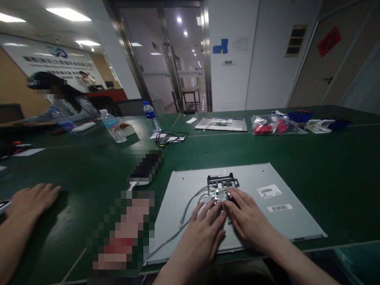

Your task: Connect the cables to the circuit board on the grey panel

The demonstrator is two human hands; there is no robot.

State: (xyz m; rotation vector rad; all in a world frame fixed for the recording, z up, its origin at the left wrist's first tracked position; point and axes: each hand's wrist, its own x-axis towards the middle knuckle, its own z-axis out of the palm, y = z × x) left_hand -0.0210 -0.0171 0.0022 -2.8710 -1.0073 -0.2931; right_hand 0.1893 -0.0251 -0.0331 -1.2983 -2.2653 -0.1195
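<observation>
Fingers of your left hand (203, 227) lie fairly straight and slightly spread, tips down at the small metal-and-circuit assembly (217, 193) on the flat, silver-grey rectangular metal panel (285, 225). Those of your right hand (251, 217) bend in from the other side, and the tips of both hands come close together there; you cannot tell whether either pinches a part, since your own fingers hide the contact. Just beyond your fingertips stands the black plastic bracket (222, 181). Left of your fingers, a thin grey cable (186, 209) curves away across the panel; to their right are two white barcode labels (268, 191) (280, 208). The panel lies under both your hands on the dark green desk (297, 150). Well beyond your fingers sit a second flat grey panel (204, 124) and a clear plastic bag with red contents (274, 126). Well to their left, another person's hand (34, 200) rests on the desk.
</observation>
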